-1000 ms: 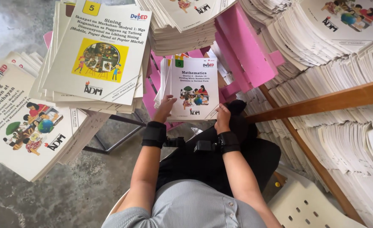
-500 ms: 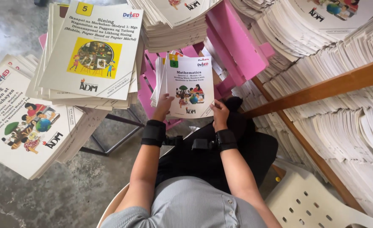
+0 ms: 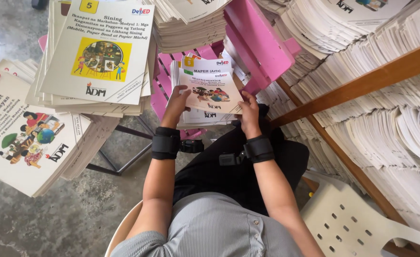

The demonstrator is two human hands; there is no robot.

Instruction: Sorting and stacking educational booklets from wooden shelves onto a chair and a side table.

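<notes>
I sit on a chair, holding a white booklet [image 3: 211, 93] with a small picture on its cover. My left hand [image 3: 176, 105] grips its left edge and my right hand [image 3: 249, 110] grips its lower right corner. The booklet is tilted up off a small pile of similar booklets [image 3: 201, 115] that lies on a pink chair [image 3: 262, 45] in front of my knees. The cover of the booklet beneath it shows at the top. Both wrists wear black straps.
Tall stacks of white booklets stand at the left [image 3: 95, 57], lower left [image 3: 26, 135] and top centre [image 3: 186, 26]. A wooden shelf rail [image 3: 362, 83] with packed booklet stacks [image 3: 390, 128] fills the right. A white perforated plastic chair [image 3: 348, 223] sits at lower right. The floor is bare concrete [image 3: 72, 214].
Both hands have lifted the top booklet off the pile and tipped its near edge up, uncovering the booklet under it. The view has drifted down and left.
</notes>
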